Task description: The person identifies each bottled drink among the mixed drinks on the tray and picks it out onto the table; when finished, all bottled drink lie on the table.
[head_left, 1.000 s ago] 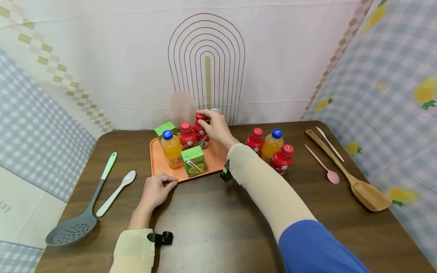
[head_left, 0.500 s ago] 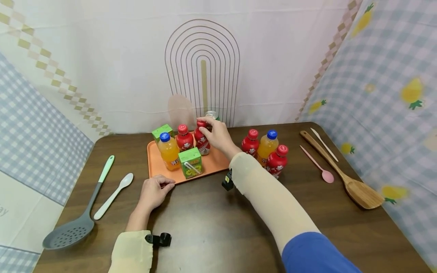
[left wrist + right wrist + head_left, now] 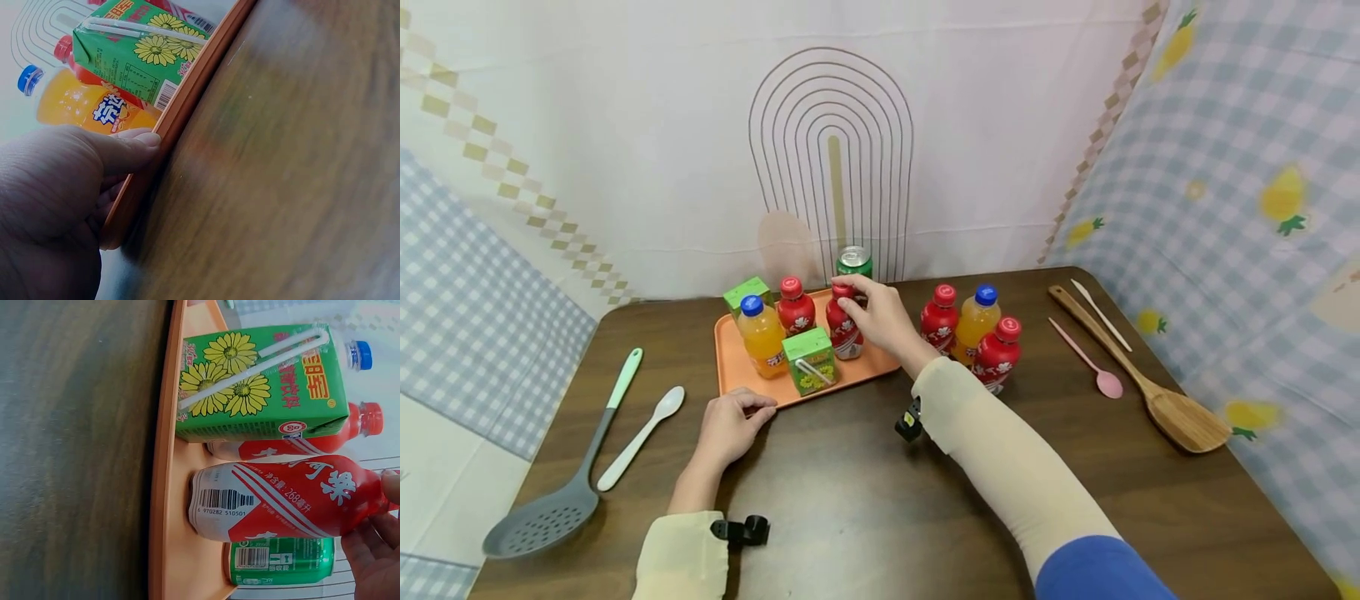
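An orange tray (image 3: 880, 360) lies near the back of the table. My left hand (image 3: 727, 427) pinches its front rim near the left corner, thumb on the edge in the left wrist view. My right hand (image 3: 883, 315) grips a red bottle (image 3: 284, 499) around its neck, just under the cap. The bottle stands upright on the tray, low over or on its floor. To its left are a green drink carton (image 3: 810, 362) with a straw, an orange soda bottle (image 3: 763, 340), another red bottle (image 3: 796, 310) and a second green carton (image 3: 747, 292). Behind it stands a green can (image 3: 854, 261).
Right of the tray stand two red bottles (image 3: 939, 317) and an orange soda bottle (image 3: 977, 323), close beside my right forearm. A slotted skimmer (image 3: 542, 521) and white spoon (image 3: 642, 438) lie left. A wooden spatula (image 3: 1180, 417), pink spoon (image 3: 1108, 383) and thin white utensil (image 3: 1101, 315) lie right.
My right hand has brought the red bottle forward and slightly right on the tray, away from the other red bottle. The green can behind now shows. My left hand stays at the rim.
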Action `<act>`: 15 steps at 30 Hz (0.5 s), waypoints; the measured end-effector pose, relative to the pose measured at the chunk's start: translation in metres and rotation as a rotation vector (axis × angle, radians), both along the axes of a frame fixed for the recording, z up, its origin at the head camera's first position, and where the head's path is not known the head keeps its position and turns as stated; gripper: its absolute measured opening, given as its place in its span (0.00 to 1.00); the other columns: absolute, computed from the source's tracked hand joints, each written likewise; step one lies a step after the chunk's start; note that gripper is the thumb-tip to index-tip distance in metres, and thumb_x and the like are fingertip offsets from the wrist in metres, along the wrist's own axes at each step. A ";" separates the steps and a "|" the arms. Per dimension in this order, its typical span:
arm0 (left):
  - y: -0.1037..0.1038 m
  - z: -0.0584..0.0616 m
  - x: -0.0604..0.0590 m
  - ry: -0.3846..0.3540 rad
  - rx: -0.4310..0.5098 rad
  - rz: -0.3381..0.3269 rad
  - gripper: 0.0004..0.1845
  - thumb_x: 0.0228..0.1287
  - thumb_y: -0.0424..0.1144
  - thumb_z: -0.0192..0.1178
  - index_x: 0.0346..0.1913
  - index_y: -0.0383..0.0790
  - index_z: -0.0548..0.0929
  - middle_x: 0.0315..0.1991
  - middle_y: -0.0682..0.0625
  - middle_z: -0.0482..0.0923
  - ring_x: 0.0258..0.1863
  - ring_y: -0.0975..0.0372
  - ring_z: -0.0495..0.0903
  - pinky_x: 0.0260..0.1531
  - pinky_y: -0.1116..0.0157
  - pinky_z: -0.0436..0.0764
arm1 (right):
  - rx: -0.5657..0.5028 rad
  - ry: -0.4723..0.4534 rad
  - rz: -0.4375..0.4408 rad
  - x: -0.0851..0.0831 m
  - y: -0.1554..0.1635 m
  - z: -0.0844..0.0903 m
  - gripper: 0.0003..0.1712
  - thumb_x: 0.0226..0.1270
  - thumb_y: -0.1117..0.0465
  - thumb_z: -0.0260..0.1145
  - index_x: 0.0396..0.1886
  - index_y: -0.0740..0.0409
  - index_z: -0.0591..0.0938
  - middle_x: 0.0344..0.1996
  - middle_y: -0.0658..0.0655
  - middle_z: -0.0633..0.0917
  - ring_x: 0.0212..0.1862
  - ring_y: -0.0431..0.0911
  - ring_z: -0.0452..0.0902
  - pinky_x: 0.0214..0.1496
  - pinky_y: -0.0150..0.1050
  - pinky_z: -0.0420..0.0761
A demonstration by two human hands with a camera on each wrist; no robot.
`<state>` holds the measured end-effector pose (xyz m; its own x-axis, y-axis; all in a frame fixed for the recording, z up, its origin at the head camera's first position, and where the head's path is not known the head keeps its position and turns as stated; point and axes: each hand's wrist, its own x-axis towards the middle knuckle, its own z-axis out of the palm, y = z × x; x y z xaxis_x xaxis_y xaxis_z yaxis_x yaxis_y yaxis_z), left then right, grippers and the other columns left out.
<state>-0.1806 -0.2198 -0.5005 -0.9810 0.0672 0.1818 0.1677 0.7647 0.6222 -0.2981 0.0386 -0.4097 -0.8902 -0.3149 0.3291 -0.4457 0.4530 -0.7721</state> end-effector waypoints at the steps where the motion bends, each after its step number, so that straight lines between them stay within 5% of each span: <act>1: -0.001 0.000 0.000 -0.003 0.001 0.002 0.03 0.59 0.36 0.68 0.35 0.44 0.90 0.32 0.54 0.84 0.35 0.59 0.80 0.40 0.56 0.77 | 0.001 0.003 0.003 0.002 0.001 0.000 0.20 0.69 0.60 0.63 0.60 0.45 0.78 0.52 0.51 0.82 0.51 0.41 0.79 0.50 0.37 0.79; 9: -0.005 -0.003 0.002 0.001 -0.002 0.006 0.03 0.59 0.37 0.68 0.35 0.45 0.90 0.33 0.54 0.84 0.36 0.58 0.81 0.41 0.54 0.77 | 0.011 0.041 0.004 0.015 0.006 -0.004 0.20 0.69 0.60 0.62 0.59 0.44 0.78 0.50 0.51 0.83 0.43 0.40 0.80 0.42 0.36 0.80; 15: -0.001 0.000 -0.001 0.004 -0.004 -0.004 0.03 0.59 0.37 0.68 0.35 0.45 0.90 0.33 0.54 0.84 0.36 0.58 0.81 0.41 0.55 0.77 | 0.004 0.068 -0.007 0.017 0.012 -0.004 0.20 0.69 0.60 0.63 0.59 0.44 0.78 0.51 0.52 0.83 0.48 0.40 0.80 0.47 0.40 0.81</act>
<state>-0.1812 -0.2203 -0.5009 -0.9800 0.0720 0.1856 0.1734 0.7667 0.6182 -0.2811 0.0501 -0.4133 -0.8680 -0.3103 0.3877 -0.4939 0.4589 -0.7385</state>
